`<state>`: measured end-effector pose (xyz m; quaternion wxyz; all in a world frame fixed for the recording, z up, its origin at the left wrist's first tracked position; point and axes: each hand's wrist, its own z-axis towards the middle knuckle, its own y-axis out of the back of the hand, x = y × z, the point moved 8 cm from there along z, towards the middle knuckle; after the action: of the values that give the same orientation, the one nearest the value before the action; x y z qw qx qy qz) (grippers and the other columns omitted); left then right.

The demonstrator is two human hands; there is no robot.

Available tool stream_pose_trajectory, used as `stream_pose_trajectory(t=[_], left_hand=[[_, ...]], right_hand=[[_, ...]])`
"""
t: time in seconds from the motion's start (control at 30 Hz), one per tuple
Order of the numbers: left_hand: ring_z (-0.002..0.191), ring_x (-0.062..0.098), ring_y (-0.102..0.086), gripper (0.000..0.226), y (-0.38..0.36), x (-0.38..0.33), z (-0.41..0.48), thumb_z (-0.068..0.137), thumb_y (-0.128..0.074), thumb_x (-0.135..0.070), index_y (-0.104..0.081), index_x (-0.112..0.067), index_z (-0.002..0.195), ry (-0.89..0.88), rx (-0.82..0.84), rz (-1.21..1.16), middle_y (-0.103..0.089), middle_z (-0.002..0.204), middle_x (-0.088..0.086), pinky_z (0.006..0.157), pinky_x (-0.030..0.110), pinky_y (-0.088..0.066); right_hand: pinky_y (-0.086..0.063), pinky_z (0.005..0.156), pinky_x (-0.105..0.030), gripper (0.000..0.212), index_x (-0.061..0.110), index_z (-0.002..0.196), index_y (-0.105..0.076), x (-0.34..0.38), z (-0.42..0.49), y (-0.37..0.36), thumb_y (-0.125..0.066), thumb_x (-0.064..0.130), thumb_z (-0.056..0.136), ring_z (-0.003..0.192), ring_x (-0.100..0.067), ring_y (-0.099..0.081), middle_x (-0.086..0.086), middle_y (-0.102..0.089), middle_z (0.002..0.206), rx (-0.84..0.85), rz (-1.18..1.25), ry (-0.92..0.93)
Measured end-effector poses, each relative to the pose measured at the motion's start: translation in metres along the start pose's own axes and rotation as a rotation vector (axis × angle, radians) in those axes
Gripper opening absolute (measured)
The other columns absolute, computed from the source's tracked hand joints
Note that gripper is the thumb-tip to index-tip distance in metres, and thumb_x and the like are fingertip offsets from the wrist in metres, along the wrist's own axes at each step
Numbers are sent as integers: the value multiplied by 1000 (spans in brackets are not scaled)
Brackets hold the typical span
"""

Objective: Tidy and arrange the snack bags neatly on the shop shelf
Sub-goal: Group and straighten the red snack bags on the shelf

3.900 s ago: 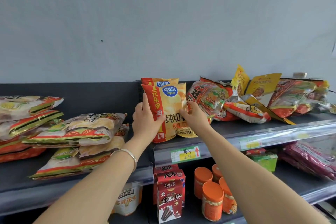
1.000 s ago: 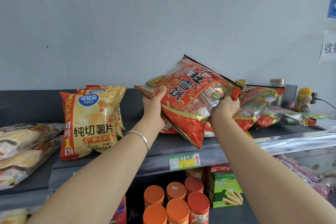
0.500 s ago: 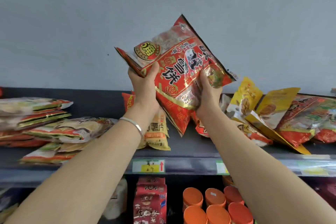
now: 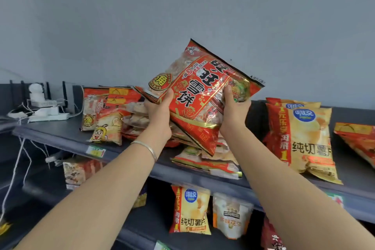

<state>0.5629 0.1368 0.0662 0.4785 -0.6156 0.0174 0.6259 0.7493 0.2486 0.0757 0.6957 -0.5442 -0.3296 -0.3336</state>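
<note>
Since half a second ago you have carried the red cracker bag (image 4: pixel 203 95) leftward along the shelf (image 4: pixel 60 134). The two yellow chip bags (image 4: pixel 304 140) that stood behind your left wrist now stand to the right of your right arm.

You hold that one bag in two hands, tilted, with its top corner pointing up towards the wall. It is lifted off the shelf and hangs over a pile of flat bags (image 4: pixel 205 162). Your left hand (image 4: pixel 160 113) is clamped on its lower left edge, with the thumb on the printed front and the fingers behind. Your right hand (image 4: pixel 233 111) is clamped on its right side, with the fingers curled round the edge. One silver bangle (image 4: pixel 146 146) sits on your left wrist.

How many bags lie in the pile below cannot be counted, because they overlap and your arms cover part of them. To the left of the pile stand at least three cracker bags (image 4: pixel 105 119), leaning together. The two chip bags stand one behind the other. One more red bag (image 4: pixel 359 138) lies at the far right edge.

On the lower shelf you can see one yellow chip bag (image 4: pixel 190 211) and one pale bag (image 4: pixel 231 215) just beside it. At the far left of the upper shelf lies one white power strip (image 4: pixel 48 116) with plugs and cables.
</note>
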Motion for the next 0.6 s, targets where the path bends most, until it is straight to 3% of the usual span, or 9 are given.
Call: stream_pose_trajectory(t=[0.1,0.2,0.3,0.43,0.6], left_hand=[[119,25,-54,108,62,-11,31,62,-83,-50,-12,-44,143,0,-70,38,-44,142,4,93,55,-48],[124,23,-49,114,119,-20,57,73,-79,-34,10,-47,144,-27,-103,32,-34,148,-2,100,56,-41],[131,25,-43,110,176,-26,85,75,-77,-30,7,-48,144,-49,-162,91,-23,155,-2,101,59,-38],[126,23,-47,92,239,-31,113,84,-70,-24,-5,-41,147,-22,-239,111,-34,150,-1,104,57,-37],[120,24,-52,97,293,-49,150,75,-76,-26,-11,-33,148,-48,-264,92,-43,143,2,100,58,-40]], right_hand=[[-53,90,-48,70,30,137,-29,-37,-12,-46,-70,43,82,97,-18,-63,3,-56,115,25,-66,-2],[-51,93,-51,81,32,140,-27,-71,-22,-95,-73,49,76,106,-21,-61,1,-54,124,91,-94,17],[-48,97,-53,91,32,143,-24,-103,-30,-143,-74,54,71,118,-24,-56,-1,-49,135,154,-169,58],[-47,99,-52,88,31,145,-22,-151,-34,-203,-73,49,76,123,-24,-53,-2,-48,139,250,-216,90],[-46,101,-48,77,21,137,-35,-207,-27,-277,-75,44,76,118,-22,-55,-1,-55,131,400,-242,56]])
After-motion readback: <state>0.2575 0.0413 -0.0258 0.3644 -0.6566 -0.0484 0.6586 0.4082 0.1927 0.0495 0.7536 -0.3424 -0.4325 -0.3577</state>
